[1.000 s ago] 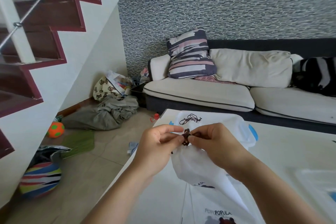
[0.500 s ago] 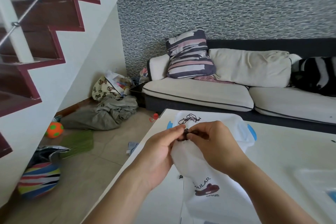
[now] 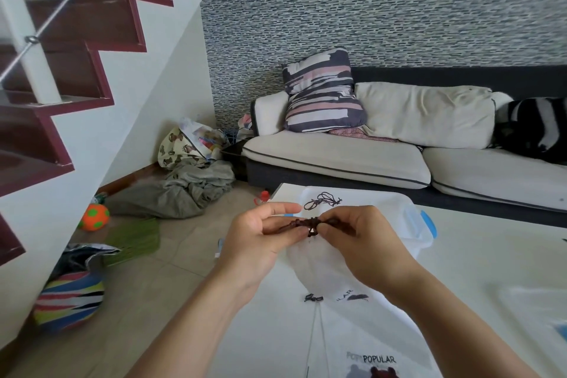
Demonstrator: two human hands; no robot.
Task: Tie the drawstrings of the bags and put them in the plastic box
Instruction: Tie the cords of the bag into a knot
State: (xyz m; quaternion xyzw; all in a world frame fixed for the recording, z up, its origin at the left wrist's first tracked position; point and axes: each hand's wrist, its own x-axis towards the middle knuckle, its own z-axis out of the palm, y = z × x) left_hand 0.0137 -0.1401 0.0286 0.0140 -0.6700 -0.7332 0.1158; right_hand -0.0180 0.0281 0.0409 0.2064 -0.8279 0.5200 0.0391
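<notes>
A white drawstring bag (image 3: 319, 270) hangs from my hands above the white table (image 3: 478, 258). Its brown drawstring (image 3: 302, 222) runs between both hands. My left hand (image 3: 257, 239) pinches the left end of the cord. My right hand (image 3: 365, 239) pinches the right end beside the knot. Behind the hands stands a clear plastic box (image 3: 412, 224) with blue clips, holding a white bag with a tied dark cord (image 3: 322, 200). More white bags (image 3: 377, 359) printed "POPULAR" lie on the table below my wrists.
A clear lid (image 3: 540, 310) lies on the table at the right. A sofa (image 3: 368, 159) with cushions stands behind the table. Clothes, a ball and bags litter the floor at the left under the staircase.
My hands drew apart, stretching the brown cord sideways between them. The bag hanging under them has swung, so its print sits lower and further back.
</notes>
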